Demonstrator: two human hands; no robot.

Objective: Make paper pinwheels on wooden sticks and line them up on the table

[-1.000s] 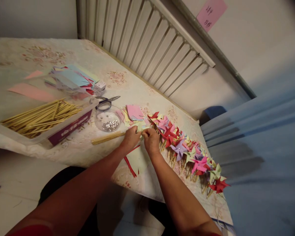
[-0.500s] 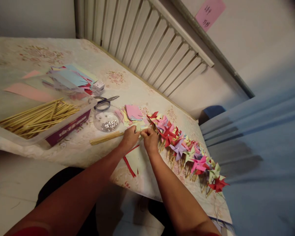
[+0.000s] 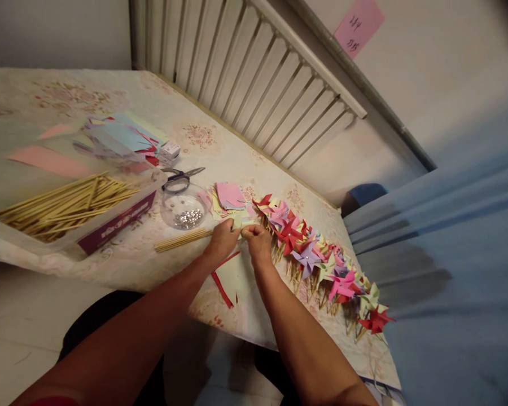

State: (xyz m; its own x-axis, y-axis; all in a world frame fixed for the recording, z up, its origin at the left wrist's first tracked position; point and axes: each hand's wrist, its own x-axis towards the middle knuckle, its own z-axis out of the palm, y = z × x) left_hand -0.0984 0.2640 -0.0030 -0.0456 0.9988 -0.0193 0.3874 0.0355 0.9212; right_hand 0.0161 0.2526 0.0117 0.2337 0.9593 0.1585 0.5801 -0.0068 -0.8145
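Between my two hands is a small pale green piece of paper (image 3: 237, 221). My left hand (image 3: 224, 237) is closed on its near side, fingers bent around it. Pinched fingers of my right hand (image 3: 257, 238) meet the same paper from the right; its folds are partly hidden. Just behind lies a stack of cut paper squares (image 3: 230, 195) with pink on top. A small bundle of thin sticks (image 3: 182, 241) rests beside my left wrist. Rows of finished paper pinwheels (image 3: 308, 258) stand to the right of my right hand.
A clear plastic box (image 3: 121, 223) full of sticks stands at the left. Near it are a round dish of shiny pins (image 3: 188, 219), scissors (image 3: 181, 178), a small white box (image 3: 169, 151) and coloured paper sheets (image 3: 118, 138). Red paper strips (image 3: 222, 289) lie near the table's front.
Both hands stay together on the pale green paper, with only slight finger movement. The camera view has shifted a little. Nothing else has visibly moved.
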